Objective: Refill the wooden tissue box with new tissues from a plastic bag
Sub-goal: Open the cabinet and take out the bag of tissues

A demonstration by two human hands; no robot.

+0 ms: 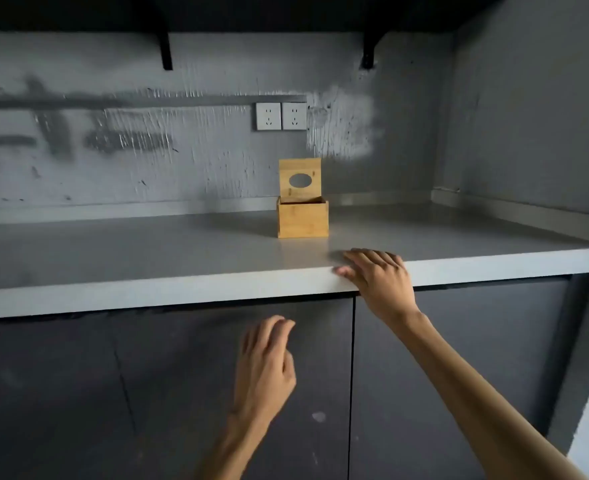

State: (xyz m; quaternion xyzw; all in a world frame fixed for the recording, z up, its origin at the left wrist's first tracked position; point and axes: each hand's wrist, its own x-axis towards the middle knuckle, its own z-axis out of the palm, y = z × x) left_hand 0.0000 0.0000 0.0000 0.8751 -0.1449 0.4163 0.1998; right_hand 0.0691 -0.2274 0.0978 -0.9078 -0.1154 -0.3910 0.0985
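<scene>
A wooden tissue box (302, 220) stands on the grey countertop (147, 258) near the back wall. Its lid (300, 180), with an oval slot, is raised upright. I cannot see inside the box. My right hand (378, 271) rests flat on the counter's front edge, a little in front and right of the box, fingers spread, holding nothing. My left hand (265, 362) hangs lower, in front of the dark cabinet doors, fingers loosely curled and empty. No plastic bag or tissues are in view.
Two white wall sockets (281, 116) sit above the box. Dark cabinet doors (147, 393) lie under the counter, with a seam between them right of my left hand. A grey side wall (535, 116) closes the right end. Black shelf brackets (369, 50) hang overhead.
</scene>
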